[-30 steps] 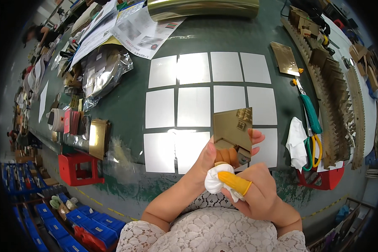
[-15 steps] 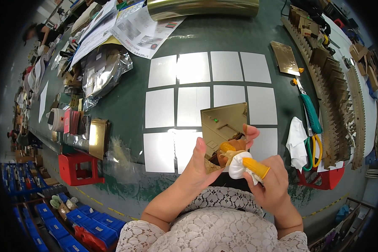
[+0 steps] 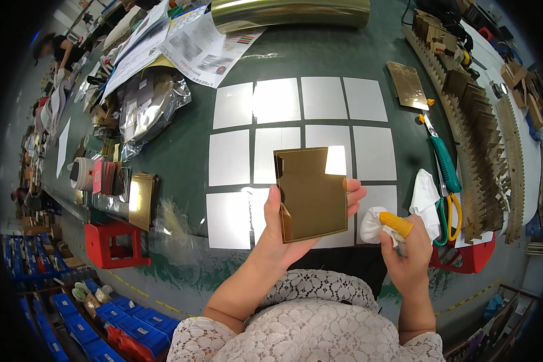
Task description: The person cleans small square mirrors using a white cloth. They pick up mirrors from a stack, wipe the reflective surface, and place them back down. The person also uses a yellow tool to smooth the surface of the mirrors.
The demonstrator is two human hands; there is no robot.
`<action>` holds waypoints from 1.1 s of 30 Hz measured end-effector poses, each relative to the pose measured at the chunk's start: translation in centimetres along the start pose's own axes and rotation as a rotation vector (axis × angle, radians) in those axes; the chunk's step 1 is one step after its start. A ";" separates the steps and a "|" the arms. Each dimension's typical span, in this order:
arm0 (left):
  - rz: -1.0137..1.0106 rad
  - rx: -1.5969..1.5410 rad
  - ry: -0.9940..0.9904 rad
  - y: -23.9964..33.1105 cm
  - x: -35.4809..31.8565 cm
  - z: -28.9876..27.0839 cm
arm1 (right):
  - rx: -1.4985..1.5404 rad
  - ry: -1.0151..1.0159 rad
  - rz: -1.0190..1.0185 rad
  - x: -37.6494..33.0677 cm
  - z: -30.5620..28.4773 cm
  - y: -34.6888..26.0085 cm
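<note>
A gold mirror-finish plate (image 3: 312, 205) lies across my left hand (image 3: 277, 241), thumb on its left edge and fingertips curling round its right edge. To its right, my right hand (image 3: 409, 252) is closed on a bunched white cloth (image 3: 374, 224). A yellow finger cot (image 3: 396, 224) covers the finger pressed on that cloth, which is apart from the plate. Beneath and beyond the plate, several white rectangular sheets (image 3: 230, 158) lie in rows on the green table (image 3: 187, 145); the plate hides parts of some.
At right lie a second white cloth (image 3: 425, 196), green-handled scissors (image 3: 444, 163), a gold plate (image 3: 407, 84) and toothed brown racks (image 3: 464, 120). A gold roll (image 3: 289, 13) sits at the far edge. Papers (image 3: 205, 48) and stacked gold plates (image 3: 142, 200) are at left.
My right hand has moved right with the cloth, off the plate's surface. The plate has turned to face up more and shifted slightly left.
</note>
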State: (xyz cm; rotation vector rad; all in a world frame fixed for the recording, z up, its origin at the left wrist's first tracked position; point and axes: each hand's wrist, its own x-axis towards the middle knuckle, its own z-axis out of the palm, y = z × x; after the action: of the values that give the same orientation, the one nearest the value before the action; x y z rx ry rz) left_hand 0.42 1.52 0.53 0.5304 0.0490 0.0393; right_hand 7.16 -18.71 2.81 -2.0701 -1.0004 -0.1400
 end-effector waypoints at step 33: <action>-0.039 -0.013 -0.025 -0.7 0.0 -1.0 | 0.124 -0.025 0.062 -0.6 -0.5 -0.5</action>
State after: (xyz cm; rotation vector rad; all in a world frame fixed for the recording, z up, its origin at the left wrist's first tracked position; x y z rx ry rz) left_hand 0.40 1.46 -0.66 0.5165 0.0346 -0.0050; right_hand 6.55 -19.24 3.21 -1.9914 -0.9349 -0.0190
